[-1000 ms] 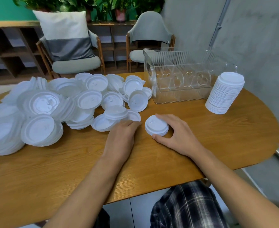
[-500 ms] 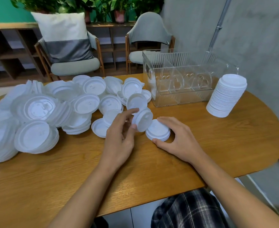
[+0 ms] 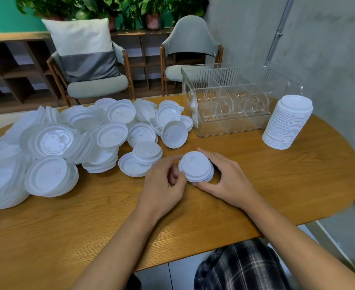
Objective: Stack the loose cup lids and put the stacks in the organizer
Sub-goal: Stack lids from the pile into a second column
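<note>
Head view, from the left: loose cup lids (image 3: 68,143) lie heaped along the left and far part of the table (image 3: 88,216), which is oval-ended, with a warm wood grain. The lids are thin white plastic discs with raised rims. Some lie dome up, some hollow side up, and many overlap or nest in short slanted piles. The heap runs off the left edge of the picture. Several lids bear small embossed marks, too faint for me to read.

Near the table's middle, my left hand (image 3: 162,185) has its fingers curled against the left rim of a short stack of lids (image 3: 196,166). I cannot tell whether they pinch it or only touch it. My right hand (image 3: 229,181) cups the same stack, thumb at its near side and fingers round the far side.

Toward the far right corner stands the organizer (image 3: 235,127), a clear plastic box with ribbed walls and dividers with heart-shaped cut-outs. Just right of it, at the table's right edge, stands a tall stack of lids (image 3: 287,124), neat and leaning a little.
</note>
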A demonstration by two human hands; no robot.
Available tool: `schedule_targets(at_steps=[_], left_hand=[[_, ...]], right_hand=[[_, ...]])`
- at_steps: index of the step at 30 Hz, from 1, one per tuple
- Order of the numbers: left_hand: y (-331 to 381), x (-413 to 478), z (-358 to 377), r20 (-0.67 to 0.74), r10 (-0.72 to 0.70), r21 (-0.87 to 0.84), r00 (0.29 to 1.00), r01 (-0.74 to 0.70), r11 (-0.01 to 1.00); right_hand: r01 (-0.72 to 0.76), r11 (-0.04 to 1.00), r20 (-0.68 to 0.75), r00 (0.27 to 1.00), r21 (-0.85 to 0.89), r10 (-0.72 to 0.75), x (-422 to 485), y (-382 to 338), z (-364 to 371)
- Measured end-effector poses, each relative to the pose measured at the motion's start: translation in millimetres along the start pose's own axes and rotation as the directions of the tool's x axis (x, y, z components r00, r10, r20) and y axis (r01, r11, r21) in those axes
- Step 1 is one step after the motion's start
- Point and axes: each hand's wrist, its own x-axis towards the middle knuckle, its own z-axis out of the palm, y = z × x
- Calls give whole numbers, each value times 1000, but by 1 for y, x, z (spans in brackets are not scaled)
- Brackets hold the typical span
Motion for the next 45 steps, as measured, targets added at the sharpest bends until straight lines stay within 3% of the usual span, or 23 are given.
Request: schedule_targets(at_steps=[3, 9, 18, 27, 33, 37, 41, 43, 45], left_hand=[[-2, 0, 1, -1, 5, 69, 1000, -5, 998], [-5, 3, -5, 189, -2, -28, 982, 7, 1000], [-5, 3, 1, 89, -25, 13, 996, 24, 1000], [-9, 3, 4, 118, -43, 22, 992, 41, 999], [-9, 5, 5, 143, -64, 59, 988, 56, 997], [-4, -1, -2, 147, 56, 167, 988, -81, 983], [-10, 5, -34, -21, 285, 403, 958, -253, 880], [-27, 12, -47, -83, 361, 535, 929, -264, 802], [-40, 15, -51, -132, 340, 563, 931, -212, 799]], right_hand=[[3, 1000, 14, 1000, -2, -3, 0, 1, -1], [1, 1000, 54, 999, -7, -1, -1, -2, -3], [-3, 1000, 83, 997, 5, 2, -1, -7, -5], [-26, 1000, 86, 996, -13, 27, -3, -7, -4], [-16, 993, 110, 993, -113, 29, -4, -4, -3], [-15, 993, 99, 995, -115, 26, -4, -4, -3], [-17, 994, 81, 996, -110, 26, -1, -8, -3], [-28, 994, 67, 997, -104, 35, 2, -11, -2], [-32, 994, 63, 997, -101, 39, 7, -14, 2]])
